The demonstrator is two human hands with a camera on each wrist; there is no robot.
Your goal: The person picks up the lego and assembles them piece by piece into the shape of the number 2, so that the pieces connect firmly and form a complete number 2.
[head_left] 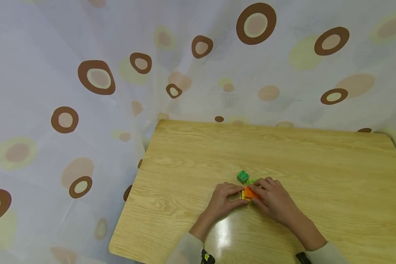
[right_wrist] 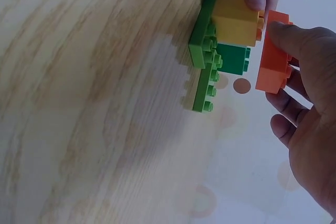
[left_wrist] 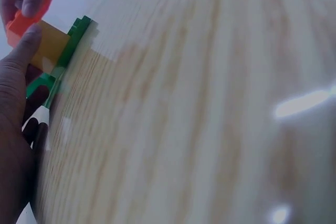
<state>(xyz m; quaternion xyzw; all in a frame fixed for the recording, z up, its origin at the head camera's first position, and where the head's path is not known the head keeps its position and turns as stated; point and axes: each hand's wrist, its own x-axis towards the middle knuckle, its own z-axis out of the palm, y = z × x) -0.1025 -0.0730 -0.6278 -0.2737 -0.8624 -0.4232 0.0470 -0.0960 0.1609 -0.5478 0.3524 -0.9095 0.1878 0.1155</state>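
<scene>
My left hand (head_left: 220, 201) holds the yellow brick (right_wrist: 233, 20) between thumb and fingers. That brick sits on a flat light green piece (right_wrist: 196, 38) on the table. With thumb and fingers my right hand (head_left: 278, 201) pinches an orange brick (right_wrist: 269, 66) over the yellow one. In the right wrist view the orange brick is slightly tilted, and a narrow gap shows between it and the yellow studs. Another light green studded part (right_wrist: 203, 90) extends beside the base; how the two join is unclear. Just beyond is a dark green brick (head_left: 242, 176).
The wood-grain table (head_left: 171, 165) extends around the hands to both sides. A white curtain with brown rings (head_left: 217, 80) hangs behind it and along its left side. Light glares off the tabletop near the left forearm.
</scene>
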